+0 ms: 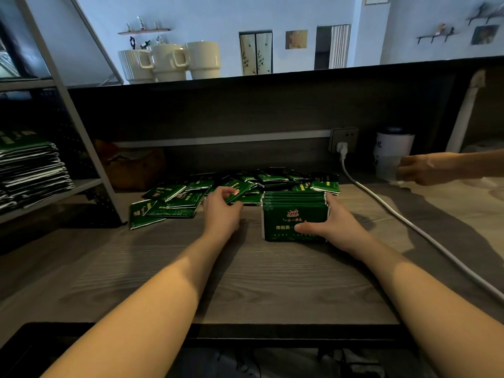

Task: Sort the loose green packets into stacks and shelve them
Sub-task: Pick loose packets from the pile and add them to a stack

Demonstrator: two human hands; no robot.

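A squared-up stack of green packets [294,216] stands on the wooden tabletop [245,282], tilted back so its printed front faces the person. The right hand [331,227] clasps it from the right side, thumb laid across the front face and fingers wrapped around the far edge. Just left of that stack, the left hand [222,211] pinches a single green packet [240,190] between thumb and fingertips, at the near edge of a heap of loose packets [218,192]. The heap spreads beyond both hands toward the back panel, with several packets fanned out to the left of the left hand.

Farther left, a metal shelf rack [81,186] holds stacked packets [30,170]. To the right of the right hand a white cable [409,225] runs across the tabletop from a wall socket [344,139]. Beyond it, another person's hand [428,167] rests near a white canister [394,143]. Three cream mugs [169,62] sit on the ledge above.
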